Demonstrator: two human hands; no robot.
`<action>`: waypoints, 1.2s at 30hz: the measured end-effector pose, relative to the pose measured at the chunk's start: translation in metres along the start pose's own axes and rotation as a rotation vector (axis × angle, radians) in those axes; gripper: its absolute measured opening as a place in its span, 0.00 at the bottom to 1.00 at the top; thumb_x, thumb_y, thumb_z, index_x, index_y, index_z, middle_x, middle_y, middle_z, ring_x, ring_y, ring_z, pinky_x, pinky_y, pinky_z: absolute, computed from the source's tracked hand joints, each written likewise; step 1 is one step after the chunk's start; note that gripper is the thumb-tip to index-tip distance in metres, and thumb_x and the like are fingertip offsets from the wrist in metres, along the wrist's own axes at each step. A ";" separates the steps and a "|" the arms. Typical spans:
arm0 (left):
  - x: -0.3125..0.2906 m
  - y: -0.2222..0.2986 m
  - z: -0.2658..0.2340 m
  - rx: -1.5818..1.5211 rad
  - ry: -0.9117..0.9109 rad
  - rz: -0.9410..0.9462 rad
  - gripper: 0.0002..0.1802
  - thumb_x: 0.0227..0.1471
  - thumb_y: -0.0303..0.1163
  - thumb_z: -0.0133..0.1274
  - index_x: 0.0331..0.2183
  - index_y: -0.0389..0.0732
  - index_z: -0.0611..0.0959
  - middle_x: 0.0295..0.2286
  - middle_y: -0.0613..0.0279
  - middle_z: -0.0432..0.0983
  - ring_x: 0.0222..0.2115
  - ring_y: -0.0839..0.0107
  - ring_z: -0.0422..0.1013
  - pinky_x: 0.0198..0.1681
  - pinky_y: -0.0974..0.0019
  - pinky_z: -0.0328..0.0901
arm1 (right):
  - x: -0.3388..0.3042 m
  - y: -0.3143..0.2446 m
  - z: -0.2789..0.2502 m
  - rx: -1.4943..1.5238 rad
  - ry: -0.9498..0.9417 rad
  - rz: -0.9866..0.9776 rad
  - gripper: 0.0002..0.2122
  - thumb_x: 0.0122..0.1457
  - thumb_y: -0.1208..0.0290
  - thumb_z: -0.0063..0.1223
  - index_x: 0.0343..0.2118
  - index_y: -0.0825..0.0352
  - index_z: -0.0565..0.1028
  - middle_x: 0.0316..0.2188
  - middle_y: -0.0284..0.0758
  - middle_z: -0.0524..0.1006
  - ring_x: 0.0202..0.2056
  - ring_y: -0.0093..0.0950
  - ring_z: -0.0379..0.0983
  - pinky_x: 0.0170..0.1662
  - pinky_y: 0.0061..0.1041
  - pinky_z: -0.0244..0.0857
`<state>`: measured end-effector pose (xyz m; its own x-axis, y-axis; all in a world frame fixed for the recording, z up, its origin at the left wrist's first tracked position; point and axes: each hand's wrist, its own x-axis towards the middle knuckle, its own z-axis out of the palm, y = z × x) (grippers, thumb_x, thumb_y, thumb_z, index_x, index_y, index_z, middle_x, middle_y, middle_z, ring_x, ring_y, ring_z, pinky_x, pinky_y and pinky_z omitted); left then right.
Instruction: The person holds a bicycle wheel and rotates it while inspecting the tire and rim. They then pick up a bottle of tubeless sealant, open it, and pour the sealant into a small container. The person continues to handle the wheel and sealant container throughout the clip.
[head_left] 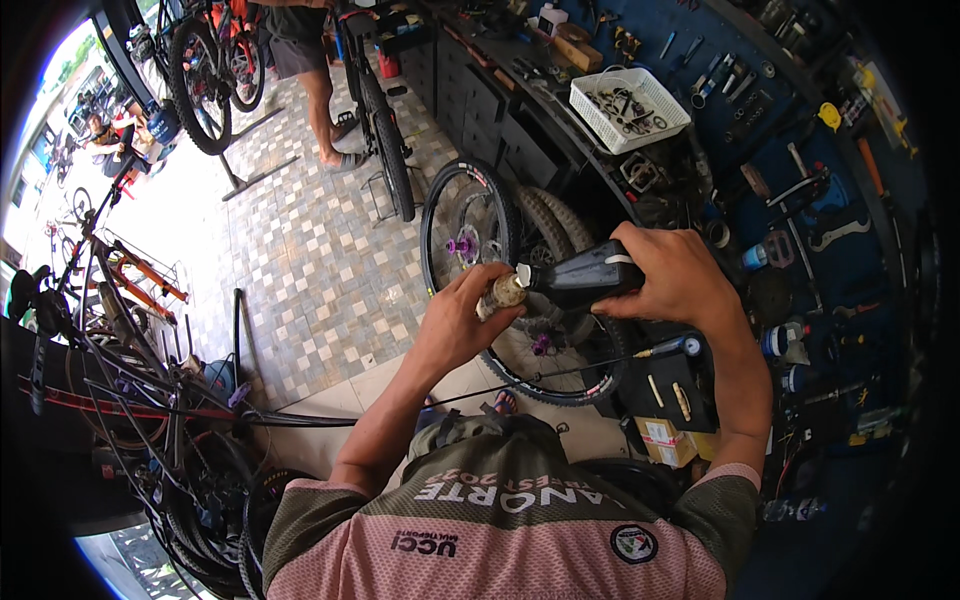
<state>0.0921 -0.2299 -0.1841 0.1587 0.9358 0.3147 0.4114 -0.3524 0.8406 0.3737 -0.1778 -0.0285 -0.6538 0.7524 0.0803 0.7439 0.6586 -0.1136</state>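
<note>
My right hand [678, 278] grips a black squeeze bottle [575, 278], tipped on its side with its pale nozzle pointing left. In my left hand [462, 318], held between thumb and fingers, is a small grimy, translucent container [504, 292]. The bottle's nozzle meets the container's mouth; whether liquid is flowing I cannot tell. Behind and below my hands stand bicycle wheels, one with a purple hub [462, 246] and a black tyre [428, 228].
A workbench along the right holds a white plastic basket [648, 140] of small parts. Tools hang on a blue panel [770, 170]. A cardboard box [664, 440] sits low at right. Bicycles crowd the left. A person [312, 75] stands ahead beside a bike [376, 105].
</note>
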 end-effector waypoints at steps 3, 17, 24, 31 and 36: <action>0.000 0.000 0.000 0.006 0.000 0.008 0.29 0.54 0.37 0.72 0.55 0.43 0.81 0.47 0.51 0.83 0.47 0.48 0.81 0.49 0.53 0.75 | -0.002 0.002 0.002 -0.003 0.003 0.014 0.34 0.41 0.47 0.82 0.42 0.67 0.75 0.32 0.42 0.84 0.33 0.46 0.84 0.36 0.41 0.77; 0.000 -0.003 0.000 0.005 0.009 0.015 0.29 0.54 0.37 0.72 0.55 0.42 0.81 0.47 0.51 0.83 0.47 0.47 0.81 0.49 0.52 0.75 | 0.001 0.005 0.006 -0.002 0.019 -0.010 0.34 0.42 0.46 0.82 0.41 0.67 0.75 0.31 0.43 0.83 0.33 0.46 0.84 0.37 0.41 0.76; -0.001 -0.004 0.001 0.013 0.014 0.018 0.29 0.54 0.37 0.72 0.55 0.43 0.81 0.47 0.51 0.83 0.47 0.47 0.81 0.49 0.52 0.75 | 0.001 0.003 0.005 -0.006 0.025 -0.018 0.33 0.42 0.47 0.82 0.41 0.67 0.75 0.31 0.43 0.83 0.33 0.46 0.84 0.36 0.41 0.77; -0.001 -0.002 0.002 0.008 0.036 0.026 0.30 0.51 0.35 0.74 0.54 0.42 0.81 0.45 0.54 0.83 0.43 0.54 0.81 0.48 0.56 0.75 | 0.001 0.003 0.004 -0.014 0.010 -0.032 0.32 0.45 0.47 0.80 0.39 0.66 0.71 0.31 0.44 0.84 0.34 0.47 0.84 0.36 0.42 0.76; -0.002 -0.002 0.003 0.003 0.043 0.022 0.31 0.50 0.33 0.75 0.54 0.42 0.80 0.44 0.55 0.84 0.42 0.57 0.81 0.47 0.58 0.75 | 0.001 0.002 0.005 -0.019 0.017 -0.033 0.32 0.44 0.47 0.80 0.39 0.66 0.71 0.30 0.43 0.84 0.33 0.47 0.83 0.35 0.42 0.76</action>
<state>0.0932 -0.2310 -0.1875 0.1291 0.9273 0.3514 0.4109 -0.3725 0.8321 0.3745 -0.1757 -0.0334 -0.6757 0.7303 0.1008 0.7245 0.6831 -0.0920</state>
